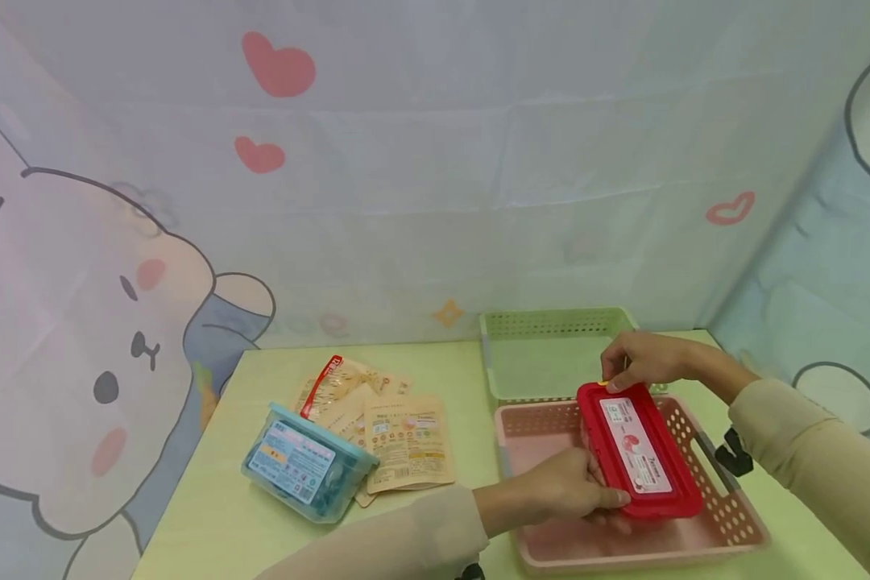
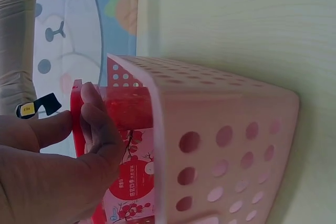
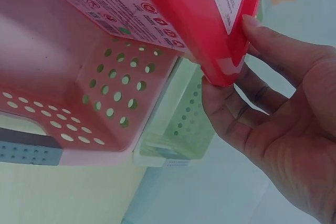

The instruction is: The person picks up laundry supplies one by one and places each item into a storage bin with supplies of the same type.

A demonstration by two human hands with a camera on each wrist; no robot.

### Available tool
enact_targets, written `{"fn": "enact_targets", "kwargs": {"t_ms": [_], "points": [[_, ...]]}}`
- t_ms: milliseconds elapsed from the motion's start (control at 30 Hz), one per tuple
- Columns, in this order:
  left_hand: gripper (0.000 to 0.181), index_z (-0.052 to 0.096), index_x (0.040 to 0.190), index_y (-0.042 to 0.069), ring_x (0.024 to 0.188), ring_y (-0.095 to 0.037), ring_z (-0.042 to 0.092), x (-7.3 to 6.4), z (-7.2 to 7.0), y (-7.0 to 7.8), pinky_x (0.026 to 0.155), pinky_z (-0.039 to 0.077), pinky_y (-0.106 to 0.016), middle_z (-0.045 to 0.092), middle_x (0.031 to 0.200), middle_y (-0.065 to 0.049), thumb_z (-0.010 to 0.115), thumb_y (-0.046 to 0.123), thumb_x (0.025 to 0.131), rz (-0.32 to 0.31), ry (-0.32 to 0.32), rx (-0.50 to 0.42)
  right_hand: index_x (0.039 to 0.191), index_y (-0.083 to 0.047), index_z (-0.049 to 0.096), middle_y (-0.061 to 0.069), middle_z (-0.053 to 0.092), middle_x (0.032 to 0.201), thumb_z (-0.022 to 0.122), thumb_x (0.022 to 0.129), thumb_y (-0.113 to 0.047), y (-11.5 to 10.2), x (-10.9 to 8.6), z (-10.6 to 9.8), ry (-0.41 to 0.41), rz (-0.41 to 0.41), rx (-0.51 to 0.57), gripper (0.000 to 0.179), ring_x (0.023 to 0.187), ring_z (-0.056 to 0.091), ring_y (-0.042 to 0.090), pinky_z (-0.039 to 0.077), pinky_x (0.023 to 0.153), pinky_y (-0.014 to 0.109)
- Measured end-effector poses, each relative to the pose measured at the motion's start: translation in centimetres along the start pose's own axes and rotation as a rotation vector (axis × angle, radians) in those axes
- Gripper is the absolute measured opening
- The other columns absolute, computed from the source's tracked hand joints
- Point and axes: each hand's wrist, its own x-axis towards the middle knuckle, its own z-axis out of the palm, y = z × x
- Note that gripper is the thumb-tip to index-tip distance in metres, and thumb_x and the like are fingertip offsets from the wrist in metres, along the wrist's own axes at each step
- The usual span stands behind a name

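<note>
A plastic box with a red lid (image 1: 641, 451) and a pink flowered label is held at the pink basket (image 1: 540, 455), its lid above the rim. My left hand (image 1: 561, 487) pinches the lid's near end, thumb on top and fingers beneath. At the far end my right hand (image 1: 648, 358) grips the lid's edge between thumb and fingers. In the left wrist view the box's lower part (image 2: 131, 177) is partly hidden behind the basket wall. The right wrist view shows the box slanted, its far corner (image 3: 223, 69) over the basket's end.
A green basket (image 1: 551, 362) stands right behind the pink one. To the left, a blue-lidded clear tub (image 1: 308, 463) leans on several beige pouches (image 1: 409, 443), one with a red strip. A printed curtain (image 1: 406, 201) hangs behind the pale yellow table (image 1: 203, 515).
</note>
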Motion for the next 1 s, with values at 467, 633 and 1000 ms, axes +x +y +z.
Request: {"fn": "enact_targets", "kwargs": {"t_ms": [467, 633, 1000], "points": [[0.003, 0.074, 0.101, 0.005, 0.082, -0.028, 0.080, 0.6, 0.2, -0.9, 0.076, 0.065, -0.034, 0.078, 0.084, -0.008, 0.072, 0.003, 0.101, -0.059, -0.026, -0.040, 0.089, -0.011, 0.074, -0.003, 0.071, 0.087, 0.076, 0.097, -0.009, 0.5, 0.3, 1.2, -0.006, -0.012, -0.078, 0.008, 0.077, 0.064, 0.015, 0.060, 0.071, 0.031], [0.004, 0.073, 0.102, 0.007, 0.081, -0.029, 0.079, 0.8, 0.4, -0.8, 0.077, 0.065, -0.035, 0.078, 0.084, -0.007, 0.072, 0.004, 0.101, -0.071, -0.026, -0.059, 0.088, -0.012, 0.073, -0.003, 0.071, 0.086, 0.075, 0.097, -0.007, 0.4, 0.6, 1.3, -0.001, -0.021, -0.099, 0.010, 0.076, 0.064, 0.014, 0.059, 0.072, 0.030], [0.006, 0.072, 0.105, 0.011, 0.078, -0.025, 0.078, 1.3, 0.6, -0.7, 0.073, 0.064, -0.032, 0.078, 0.081, -0.011, 0.071, 0.007, 0.101, -0.131, -0.023, -0.033, 0.086, -0.017, 0.075, -0.008, 0.069, 0.084, 0.078, 0.095, -0.008, 0.1, 1.4, 1.5, 0.014, -0.002, -0.231, 0.013, 0.075, 0.060, 0.010, 0.058, 0.072, 0.029]]}}
